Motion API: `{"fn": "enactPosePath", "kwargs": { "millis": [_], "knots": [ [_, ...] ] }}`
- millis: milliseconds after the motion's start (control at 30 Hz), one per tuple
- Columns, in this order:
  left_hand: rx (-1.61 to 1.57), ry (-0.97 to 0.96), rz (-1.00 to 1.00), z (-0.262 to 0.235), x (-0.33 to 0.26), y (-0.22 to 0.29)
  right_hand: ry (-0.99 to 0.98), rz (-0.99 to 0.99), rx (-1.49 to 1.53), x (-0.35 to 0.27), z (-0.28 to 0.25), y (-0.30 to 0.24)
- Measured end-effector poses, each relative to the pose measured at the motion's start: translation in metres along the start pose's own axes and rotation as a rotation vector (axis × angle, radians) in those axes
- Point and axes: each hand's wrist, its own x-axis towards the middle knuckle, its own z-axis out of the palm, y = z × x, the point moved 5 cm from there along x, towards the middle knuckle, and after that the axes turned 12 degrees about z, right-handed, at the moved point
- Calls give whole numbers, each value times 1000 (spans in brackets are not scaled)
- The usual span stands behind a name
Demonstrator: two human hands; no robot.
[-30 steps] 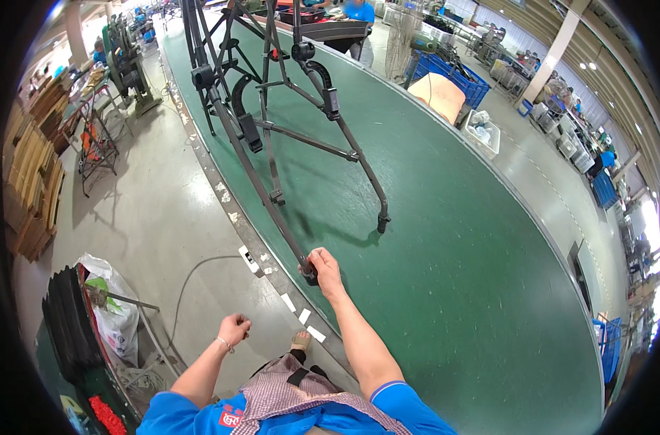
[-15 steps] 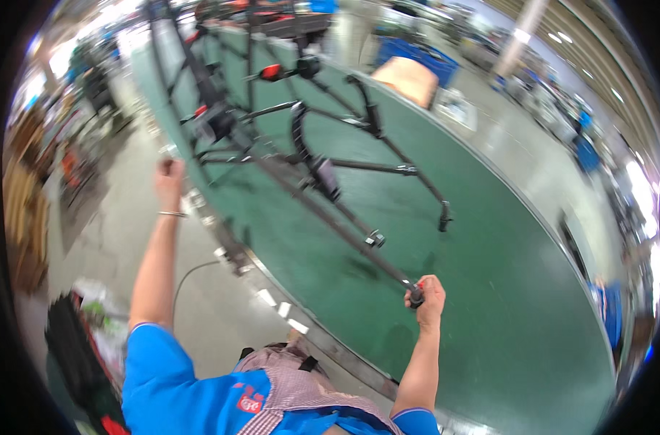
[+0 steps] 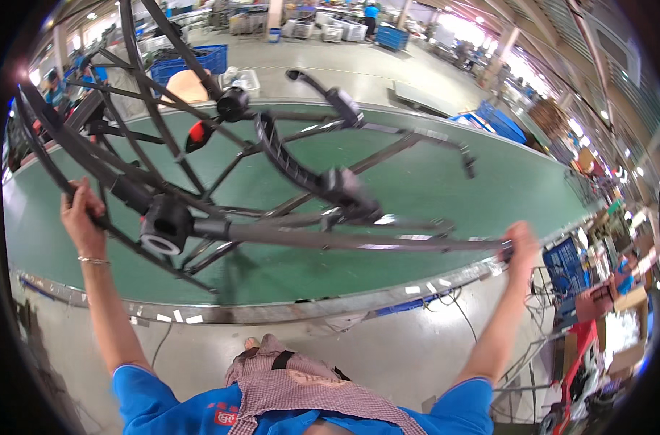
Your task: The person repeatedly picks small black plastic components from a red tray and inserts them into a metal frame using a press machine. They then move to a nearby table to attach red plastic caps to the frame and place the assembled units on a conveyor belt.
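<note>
Black tubular frame point(image 3: 293, 235) has swung round since 0.5 s ago: then it ran away from the worker along the bench point(image 3: 504, 196), and now its long lower tube stretches across, roughly along the near edge. The left hand point(image 3: 82, 210), out beside the bench and off the frame a moment ago, now has its fingers curled round a dark tube towards the bench's left end. The right hand point(image 3: 520, 250), a bit blurred, has its fingers closed on the long tube's end, as before, but now near the right part of the near edge. So both hands have hold of it, above the green top; I can't tell which of its ends touch down.

That bench is long, with white strips point(image 3: 177, 316) stuck along its near rim. Past the far edge I see a blue crate point(image 3: 188, 65), a tan pad point(image 3: 187, 85) and a white bin point(image 3: 243, 81). More blue crates point(image 3: 500, 123) stand beyond the far right corner, and a person in blue point(image 3: 371, 18) is well back on the pale floor point(image 3: 214, 333).

Up close it's thin dark tubing, crossed and braced, with 1 chunky black joint point(image 3: 167, 223) ringed in grey, a curved black arm point(image 3: 279, 156) and a red-and-black piece point(image 3: 197, 135).
</note>
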Motion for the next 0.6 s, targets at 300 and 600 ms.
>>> {"fn": "enactPosePath", "kwargs": {
  "millis": [300, 600],
  "knots": [
    [-298, -145, -435, 176, -119, -90, 443, -118, -274, -85, -190, -141],
    [-387, -582, -335, 278, -133, -32, 744, 327, 245, -295, -215, 108]
  ]
}}
